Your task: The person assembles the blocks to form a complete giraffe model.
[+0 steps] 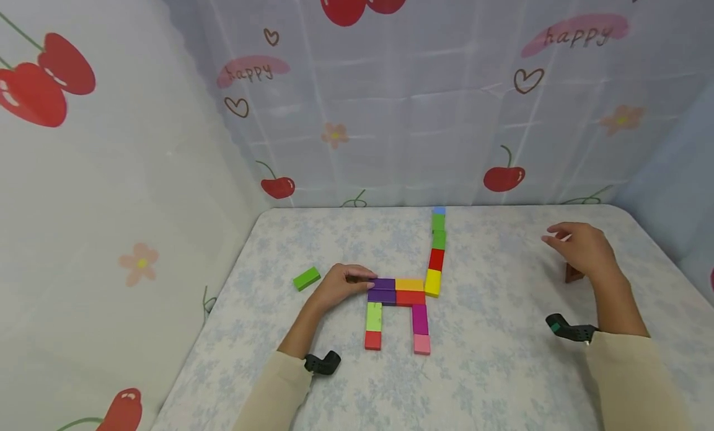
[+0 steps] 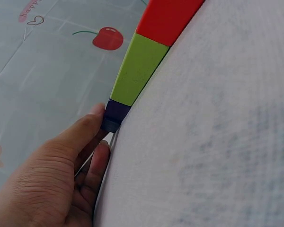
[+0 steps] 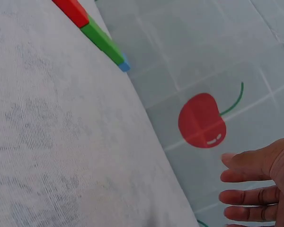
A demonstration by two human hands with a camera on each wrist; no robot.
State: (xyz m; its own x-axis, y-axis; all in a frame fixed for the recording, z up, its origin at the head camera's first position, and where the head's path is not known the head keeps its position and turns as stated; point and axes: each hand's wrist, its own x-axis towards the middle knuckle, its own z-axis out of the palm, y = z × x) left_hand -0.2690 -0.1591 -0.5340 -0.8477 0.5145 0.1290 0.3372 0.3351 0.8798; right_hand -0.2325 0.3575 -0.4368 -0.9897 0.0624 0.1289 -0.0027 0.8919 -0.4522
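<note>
My left hand (image 1: 344,283) pinches the left end of a purple block (image 1: 382,284), with thumb and index fingertips at its corner. A second purple block (image 1: 382,296) lies along its near side, and an orange block (image 1: 409,284) and a red block (image 1: 410,298) continue both rows rightward. From the left wrist, the thumb lies against the dark purple end (image 2: 117,111), beyond a lime block (image 2: 139,68). My right hand (image 1: 586,248) is raised over the table's right side, fingers loosely extended with nothing between them. Partly hidden below it is a brown block (image 1: 572,273).
A yellow block (image 1: 433,283) starts a column running to a blue block (image 1: 439,211) at the table's far edge. Two short legs end in a red block (image 1: 373,340) and a pink block (image 1: 421,344). One loose green block (image 1: 307,279) lies left. Printed curtains (image 1: 390,96) hang behind.
</note>
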